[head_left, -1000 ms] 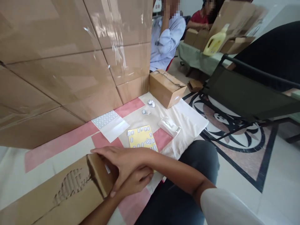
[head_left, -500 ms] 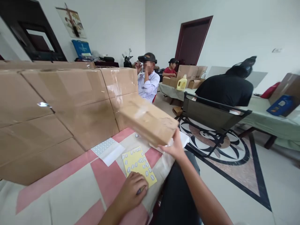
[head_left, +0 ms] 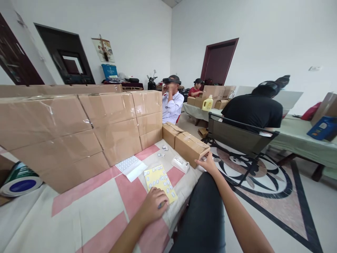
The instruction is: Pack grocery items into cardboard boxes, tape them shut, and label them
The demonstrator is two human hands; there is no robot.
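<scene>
My right hand (head_left: 206,162) grips the near end of a cardboard box (head_left: 191,144), which rests along the table's right edge. Its far end meets another cardboard box (head_left: 171,133). My left hand (head_left: 156,205) is curled on the table at the lower edge of a yellow sheet of white, dark-outlined stickers (head_left: 159,179). Something small and bluish shows between its fingers, too hidden to name. Left of the box lies a white plastic device (head_left: 180,164). A white sheet with a bluish pattern (head_left: 130,166) lies beyond the yellow one.
A wall of taped cardboard boxes (head_left: 113,130) lines the table's far side. At far left lies a green-wrapped roll (head_left: 22,181). Small scraps (head_left: 164,147) lie near the boxes. A person in black (head_left: 250,109) sits in a chair (head_left: 239,135) to the right; others sit farther back.
My right hand has lowered the box from above the table onto its right edge, against the other box. My left hand stays by the yellow sheet. The view has tilted up and turned left.
</scene>
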